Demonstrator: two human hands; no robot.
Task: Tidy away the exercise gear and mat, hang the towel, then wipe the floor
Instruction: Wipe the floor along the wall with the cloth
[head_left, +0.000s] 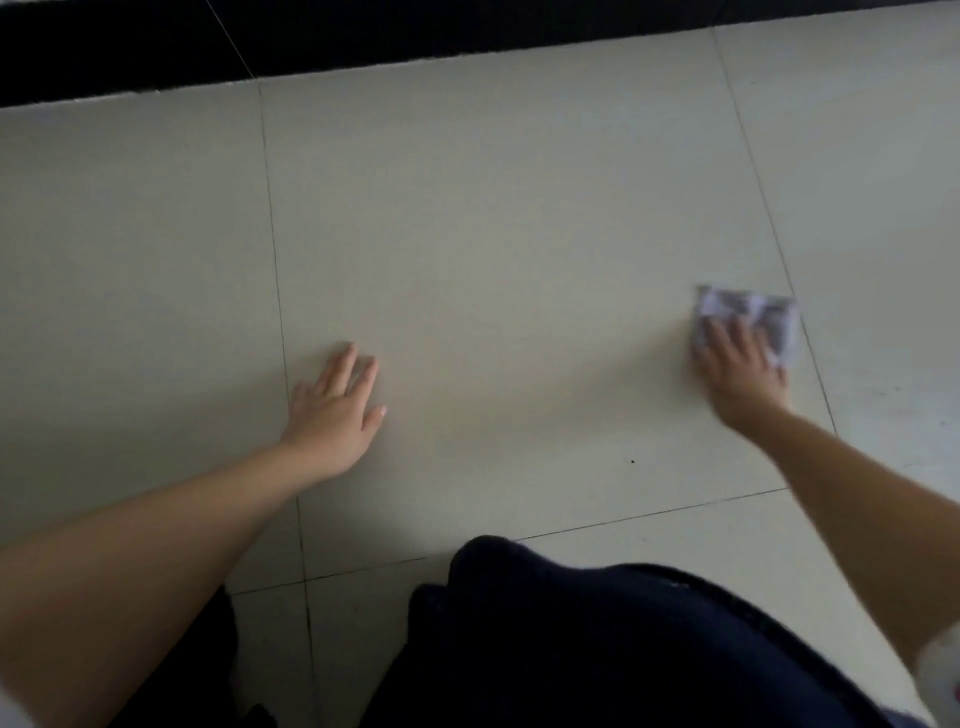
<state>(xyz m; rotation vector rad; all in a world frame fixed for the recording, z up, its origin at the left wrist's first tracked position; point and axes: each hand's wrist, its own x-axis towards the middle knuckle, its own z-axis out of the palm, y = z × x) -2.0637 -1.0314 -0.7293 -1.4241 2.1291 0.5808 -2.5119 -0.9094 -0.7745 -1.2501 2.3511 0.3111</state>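
On the pale tiled floor (493, 234), left hand (335, 410) lies flat, right hand (740, 364) presses a cloth (748, 312), fingers spread.

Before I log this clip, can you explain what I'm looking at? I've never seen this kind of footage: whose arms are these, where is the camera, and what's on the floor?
There is no machine here. One camera sits on a person's head, looking down at their own two bare arms. The left hand lies flat on the pale tiled floor, fingers straight, holding nothing. The right hand presses a small crumpled cloth against the floor; it is blurred. The dark shape at the bottom is the person's clothing. A dark strip borders the tiles at the top.
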